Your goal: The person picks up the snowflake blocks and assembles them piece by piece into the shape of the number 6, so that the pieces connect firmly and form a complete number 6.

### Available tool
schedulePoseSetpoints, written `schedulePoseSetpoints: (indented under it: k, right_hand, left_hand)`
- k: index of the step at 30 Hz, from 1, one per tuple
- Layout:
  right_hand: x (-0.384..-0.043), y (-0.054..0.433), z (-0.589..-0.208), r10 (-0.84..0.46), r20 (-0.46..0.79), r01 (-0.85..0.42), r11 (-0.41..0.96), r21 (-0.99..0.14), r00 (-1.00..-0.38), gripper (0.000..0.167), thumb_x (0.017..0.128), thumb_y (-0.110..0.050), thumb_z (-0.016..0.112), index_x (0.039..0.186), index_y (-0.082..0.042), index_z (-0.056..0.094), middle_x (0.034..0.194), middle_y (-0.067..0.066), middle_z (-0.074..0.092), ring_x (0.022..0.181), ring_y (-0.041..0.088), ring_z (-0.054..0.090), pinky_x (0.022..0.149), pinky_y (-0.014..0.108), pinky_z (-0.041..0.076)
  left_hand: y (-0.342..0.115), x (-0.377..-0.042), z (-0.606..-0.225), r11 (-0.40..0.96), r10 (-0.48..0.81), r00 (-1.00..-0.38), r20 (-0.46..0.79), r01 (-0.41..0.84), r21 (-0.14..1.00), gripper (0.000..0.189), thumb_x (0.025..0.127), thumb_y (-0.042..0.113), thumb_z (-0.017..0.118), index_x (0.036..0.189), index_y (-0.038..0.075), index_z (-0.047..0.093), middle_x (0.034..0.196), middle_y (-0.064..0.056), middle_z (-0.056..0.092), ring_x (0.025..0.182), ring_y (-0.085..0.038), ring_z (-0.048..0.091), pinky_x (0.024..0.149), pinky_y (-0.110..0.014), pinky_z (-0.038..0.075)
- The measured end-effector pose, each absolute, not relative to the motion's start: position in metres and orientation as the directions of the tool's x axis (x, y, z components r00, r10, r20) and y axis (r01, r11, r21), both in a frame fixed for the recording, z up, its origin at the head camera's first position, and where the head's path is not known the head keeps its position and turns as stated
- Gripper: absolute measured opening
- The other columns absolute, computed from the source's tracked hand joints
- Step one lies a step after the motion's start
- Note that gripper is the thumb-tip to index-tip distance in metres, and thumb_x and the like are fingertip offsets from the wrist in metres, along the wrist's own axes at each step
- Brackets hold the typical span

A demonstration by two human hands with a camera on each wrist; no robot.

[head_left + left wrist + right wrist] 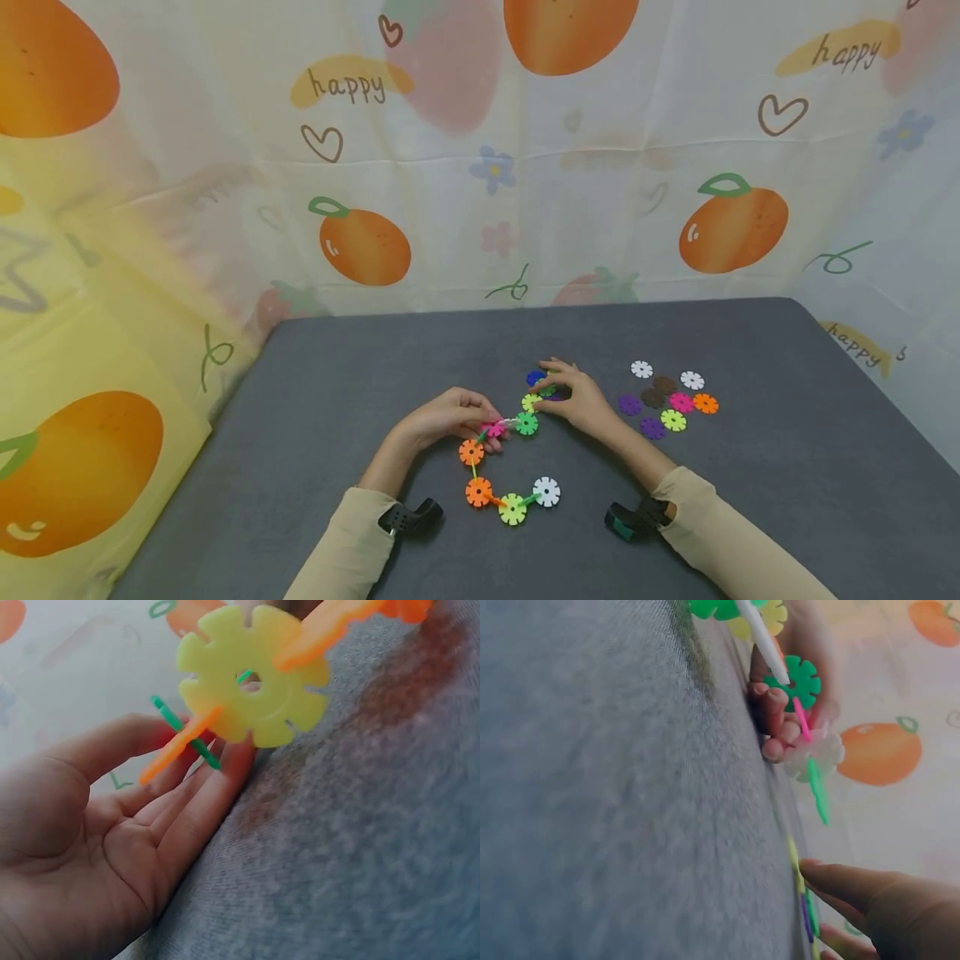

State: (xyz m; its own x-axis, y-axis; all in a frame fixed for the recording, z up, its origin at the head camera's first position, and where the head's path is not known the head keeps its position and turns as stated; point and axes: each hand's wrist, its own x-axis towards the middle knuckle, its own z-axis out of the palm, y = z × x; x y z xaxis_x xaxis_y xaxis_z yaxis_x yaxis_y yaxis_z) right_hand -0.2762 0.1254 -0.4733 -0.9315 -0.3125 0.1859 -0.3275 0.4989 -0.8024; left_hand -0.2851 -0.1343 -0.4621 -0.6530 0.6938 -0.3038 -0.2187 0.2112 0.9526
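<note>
My left hand (457, 414) pinches a pink notched disc (494, 429) in a curved chain of interlocked plastic discs. The chain runs through two orange discs, the upper orange disc (472, 452) and the lower orange disc (478, 492), then a yellow-green disc (512, 509) to a white disc (547, 492). Its other end is a green disc (527, 423). My right hand (576, 402) reaches over a small group of loose discs. One fingertip touches a yellow disc (798, 874) lying flat. A blue disc (535, 377) and a green one (547, 389) lie partly under the fingers.
More loose discs lie to the right on the grey table (787, 500), among them a white disc (641, 369), a brown disc (653, 397), a purple disc (652, 429) and an orange disc (706, 403). A printed curtain (450, 183) hangs behind the table.
</note>
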Motion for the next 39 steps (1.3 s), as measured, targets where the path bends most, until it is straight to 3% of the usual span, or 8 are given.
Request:
schedulePoseSetpoints:
  k: [6,10,19,25,33,39]
  right_hand:
    - [-0.267,0.137,-0.469,-0.224,0.24,-0.324,0.531,-0.783,-0.945,0.023,0.083,-0.013,0.077,0.105,-0.008,0.074,0.141,0.017,0.055,0.139,0.04,0.04,0.113,0.062,0.032]
    - [-0.264,0.141,-0.469,-0.178,0.297,-0.343,0.586,-0.734,-0.938,0.028,0.081,-0.013,0.079,0.107,-0.005,0.073,0.137,0.02,0.056,0.133,0.043,0.044,0.109,0.062,0.036]
    - [-0.264,0.133,-0.469,-0.311,0.287,-0.418,0.55,-0.723,-0.906,0.033,0.082,-0.017,0.079,0.113,-0.009,0.071,0.145,0.019,0.049,0.142,0.042,0.035,0.112,0.063,0.032]
    - [-0.269,0.13,-0.472,-0.302,0.247,-0.379,0.536,-0.754,-0.921,0.042,0.085,-0.018,0.076,0.124,-0.005,0.066,0.148,0.018,0.047,0.145,0.039,0.031,0.116,0.061,0.029]
    - [-0.27,0.141,-0.475,-0.213,0.271,-0.345,0.579,-0.739,-0.939,0.027,0.083,-0.012,0.077,0.108,-0.005,0.073,0.14,0.021,0.054,0.141,0.042,0.037,0.114,0.061,0.031]
    - [-0.267,0.137,-0.475,-0.324,0.251,-0.4,0.575,-0.714,-0.912,0.036,0.083,-0.02,0.078,0.117,-0.01,0.071,0.148,0.02,0.045,0.145,0.042,0.028,0.114,0.067,0.027]
  left_hand:
    - [-0.121,-0.282,-0.46,0.214,0.638,-0.715,-0.285,-0.19,0.958,0.031,0.101,0.022,0.054,0.12,-0.001,0.062,0.11,-0.015,0.073,0.081,-0.013,0.073,0.075,-0.03,0.061]
    - [-0.112,-0.279,-0.457,0.196,0.598,-0.763,-0.248,-0.161,0.967,0.036,0.1,0.031,0.055,0.124,0.005,0.062,0.113,-0.017,0.071,0.075,-0.013,0.072,0.068,-0.031,0.062]
    - [-0.109,-0.277,-0.46,0.184,0.466,-0.846,-0.26,-0.195,0.963,0.038,0.1,0.033,0.055,0.124,0.005,0.063,0.1,-0.009,0.07,0.066,-0.014,0.071,0.065,-0.037,0.062]
    - [-0.11,-0.278,-0.462,0.192,0.477,-0.839,-0.262,-0.192,0.962,0.04,0.099,0.035,0.056,0.124,0.004,0.063,0.101,-0.01,0.071,0.067,-0.013,0.07,0.067,-0.035,0.062]
    - [-0.108,-0.278,-0.462,0.222,0.465,-0.839,-0.282,-0.198,0.955,0.053,0.093,0.044,0.063,0.126,0.003,0.063,0.101,-0.013,0.07,0.064,-0.012,0.07,0.067,-0.033,0.062]
    - [-0.107,-0.279,-0.463,0.194,0.471,-0.839,-0.272,-0.202,0.96,0.053,0.096,0.046,0.058,0.121,0.0,0.064,0.101,-0.013,0.072,0.066,-0.013,0.071,0.067,-0.034,0.062]
